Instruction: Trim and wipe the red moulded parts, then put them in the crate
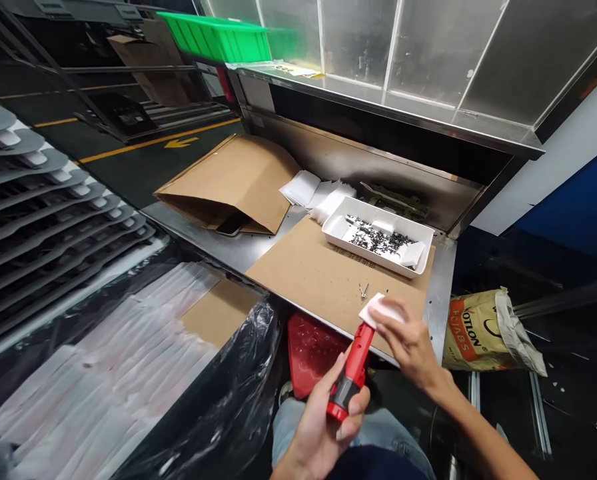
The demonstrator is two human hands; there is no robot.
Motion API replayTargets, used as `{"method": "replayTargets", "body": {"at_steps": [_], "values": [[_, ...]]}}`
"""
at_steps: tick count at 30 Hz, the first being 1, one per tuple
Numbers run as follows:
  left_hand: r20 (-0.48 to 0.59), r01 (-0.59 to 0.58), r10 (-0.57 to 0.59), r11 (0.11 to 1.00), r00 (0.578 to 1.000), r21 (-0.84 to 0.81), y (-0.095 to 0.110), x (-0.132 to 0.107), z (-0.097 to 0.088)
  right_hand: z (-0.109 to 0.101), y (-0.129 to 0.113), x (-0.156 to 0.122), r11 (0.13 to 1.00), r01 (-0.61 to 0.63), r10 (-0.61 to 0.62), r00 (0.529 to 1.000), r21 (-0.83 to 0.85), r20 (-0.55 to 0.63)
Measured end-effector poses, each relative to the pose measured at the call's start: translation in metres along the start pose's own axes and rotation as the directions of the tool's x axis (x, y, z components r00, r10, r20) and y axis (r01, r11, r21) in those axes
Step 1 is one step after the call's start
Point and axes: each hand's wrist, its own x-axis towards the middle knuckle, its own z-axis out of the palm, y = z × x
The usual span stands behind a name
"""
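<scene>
Head view: left hand (318, 433) grips red electric screwdriver (351, 373); right hand (408, 340) pinches white cloth (381, 310) over cardboard (318, 280).

Bright, even light falls on the cardboard sheet (323, 280), leaving only soft shadows. Left of it, the black plastic (218, 380) shows white glare; beyond it, the green bin (213, 37) smears with blur, and the wide lens bends the frame's edges.

A factory floor (103, 180), shown by the steel workbench (443, 293), yellow floor markings (128, 149), metal racks (128, 68) and stacked trays (43, 200).
</scene>
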Motion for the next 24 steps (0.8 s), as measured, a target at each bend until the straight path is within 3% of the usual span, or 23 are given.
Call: {"method": "replayTargets", "body": {"at_steps": [3, 4, 9, 13, 18, 21, 24], "values": [[-0.147, 0.007, -0.006, 1.0, 0.989, 0.004, 0.002, 0.0, 0.0, -0.002, 0.002, 0.001, 0.983, 0.134, -0.144, 0.986, 0.127, 0.079], [-0.149, 0.017, -0.017, 1.0, 0.989, -0.003, 0.002, 0.0, 0.0, -0.003, 0.005, 0.003, 0.975, 0.17, -0.186, 0.977, 0.143, 0.107], [0.021, 0.079, -0.078, 0.997, 0.997, -0.017, 0.005, -0.002, -0.004, -0.01, 0.012, 0.007, 0.998, 0.065, -0.063, 0.994, -0.022, 0.085], [-0.085, 0.062, -0.063, 0.998, 0.994, -0.014, 0.006, -0.004, -0.005, -0.009, 0.004, 0.004, 0.967, 0.24, -0.254, 0.943, 0.09, 0.216], [-0.045, 0.069, -0.071, 0.997, 0.996, -0.038, 0.004, -0.002, -0.006, -0.007, 0.004, 0.002, 0.98, 0.198, -0.195, 0.97, -0.005, 0.143], [-0.111, 0.047, -0.048, 0.999, 0.993, -0.011, 0.002, 0.0, -0.01, -0.006, 0.003, -0.001, 0.961, 0.261, -0.273, 0.943, 0.087, 0.19], [-0.045, 0.047, -0.047, 0.999, 0.998, -0.009, 0.001, -0.001, -0.012, -0.008, 0.013, 0.003, 0.972, 0.226, -0.233, 0.951, 0.059, 0.204]]}}
